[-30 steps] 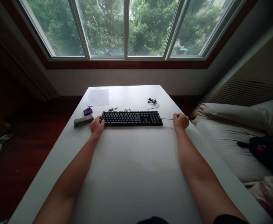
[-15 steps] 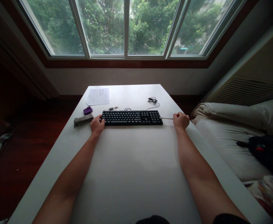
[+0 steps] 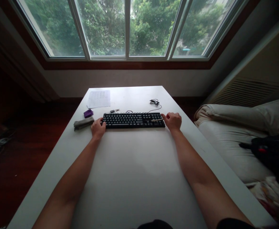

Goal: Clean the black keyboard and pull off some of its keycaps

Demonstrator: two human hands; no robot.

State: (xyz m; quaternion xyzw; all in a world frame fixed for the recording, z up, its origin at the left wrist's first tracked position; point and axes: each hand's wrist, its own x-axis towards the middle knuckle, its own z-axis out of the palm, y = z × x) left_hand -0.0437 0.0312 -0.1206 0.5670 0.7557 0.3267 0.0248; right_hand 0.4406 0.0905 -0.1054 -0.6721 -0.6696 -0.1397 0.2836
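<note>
A black keyboard (image 3: pixel 132 120) lies flat across the white table. My left hand (image 3: pixel 98 128) is closed around its left end, with the fingertips at the edge. At the right end, my right hand (image 3: pixel 173 121) is closed on a thin light-coloured stick (image 3: pixel 157 120). The stick points left over the number keys; whether its tip touches them I cannot tell. Its exact kind is too small to make out. Close to my left hand lie a folded grey cloth (image 3: pixel 83 123) and a small purple item (image 3: pixel 88 113).
Behind the keyboard, a coiled black cable (image 3: pixel 154 102) and a small item with metal prongs (image 3: pixel 114 111) rest on the white table (image 3: pixel 134 165). A printed sheet (image 3: pixel 98 99) lies at the far left. Right of the table stands a pale sofa (image 3: pixel 225 143).
My right hand has moved left to the keyboard's right edge, bringing the stick further in over the number keys. The left hand stays on the keyboard's left end.
</note>
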